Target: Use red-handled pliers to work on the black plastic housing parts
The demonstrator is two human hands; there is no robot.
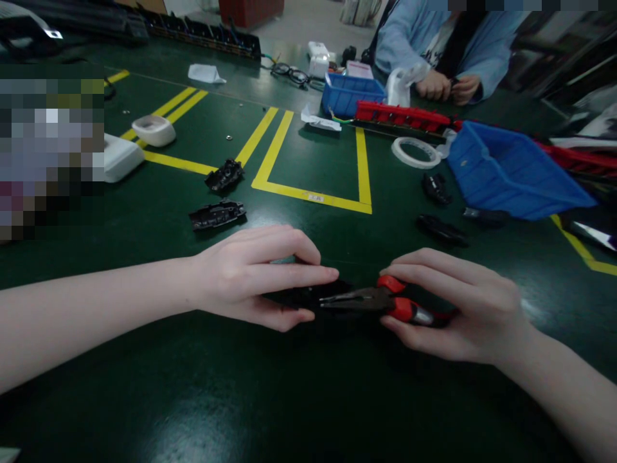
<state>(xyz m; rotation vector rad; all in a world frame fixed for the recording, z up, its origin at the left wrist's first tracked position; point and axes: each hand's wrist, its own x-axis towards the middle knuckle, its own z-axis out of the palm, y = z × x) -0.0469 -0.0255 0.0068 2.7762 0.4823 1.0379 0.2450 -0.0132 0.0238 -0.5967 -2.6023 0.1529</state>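
Observation:
My left hand (260,276) is closed round a black plastic part (303,294) low over the green table, its thumb and fingers on either side; most of the part is hidden by the fingers. In my right hand (463,305) are needle-nose pliers (359,299) with red handles, their jaws pointing left. The plier tips lie at the right side of the black part; whether they grip it I cannot tell. Beyond my left hand lie two black plastic pieces, one nearer (218,215) and one farther (225,175).
Several black parts (442,230) lie beyond my right hand, beside a blue bin (518,170) and a tape roll (416,153). Yellow tape lines (313,196) mark the green table (308,399). Across it, a person's hands (448,87) hold something small.

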